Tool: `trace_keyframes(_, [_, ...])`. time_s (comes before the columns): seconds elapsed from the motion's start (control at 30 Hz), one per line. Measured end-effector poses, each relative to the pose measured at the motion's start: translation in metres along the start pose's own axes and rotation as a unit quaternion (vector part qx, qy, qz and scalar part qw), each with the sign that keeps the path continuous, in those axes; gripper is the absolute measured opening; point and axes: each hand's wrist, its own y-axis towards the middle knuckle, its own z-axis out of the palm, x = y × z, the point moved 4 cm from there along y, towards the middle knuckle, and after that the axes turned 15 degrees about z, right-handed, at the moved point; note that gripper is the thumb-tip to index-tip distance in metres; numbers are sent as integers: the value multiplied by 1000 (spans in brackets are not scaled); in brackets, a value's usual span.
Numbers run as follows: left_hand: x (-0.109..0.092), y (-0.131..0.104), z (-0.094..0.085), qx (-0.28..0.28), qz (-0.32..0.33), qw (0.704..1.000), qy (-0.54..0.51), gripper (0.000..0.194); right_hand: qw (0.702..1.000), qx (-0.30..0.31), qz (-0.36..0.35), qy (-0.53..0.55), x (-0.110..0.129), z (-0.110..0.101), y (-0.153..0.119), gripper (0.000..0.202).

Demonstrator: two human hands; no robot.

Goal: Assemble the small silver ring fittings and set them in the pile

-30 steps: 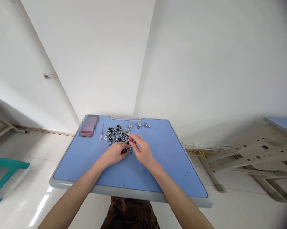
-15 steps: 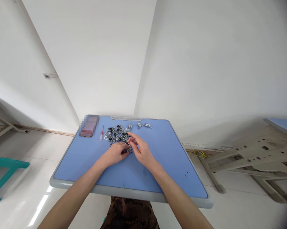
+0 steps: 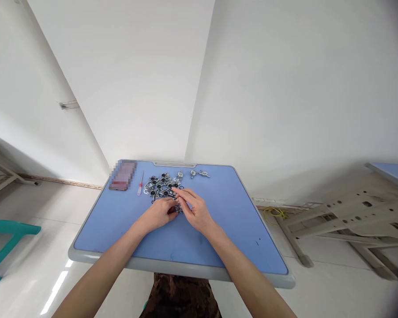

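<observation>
Metal fittings (image 3: 166,193) lay heaped on the table (image 3: 109,229), presumably light, stiff and slick, best taken by their flat edges; nearer, the left grip (image 3: 157,215) was closed on one small part (image 3: 178,210); whether the right grip (image 3: 197,213) beside it pinched anything could not be told.

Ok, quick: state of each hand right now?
Left hand: closed on a small metal part.
Right hand: partly curled beside that part; whether it grips anything cannot be told.
</observation>
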Motion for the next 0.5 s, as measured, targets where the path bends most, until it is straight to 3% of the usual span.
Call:
trace_keyframes(0.23, [-1,0,-1,6,3,1000,9,6,997,16,66,34,-5,1,1,34])
trace_keyframes(0.33, [-1,0,-1,6,1,1000,18,6,989,24,98,106,-7,0,3,29])
trace_keyframes(0.5, [-2,0,-2,7,3,1000,13,20,971,-14,135,198,-13,-5,5,27])
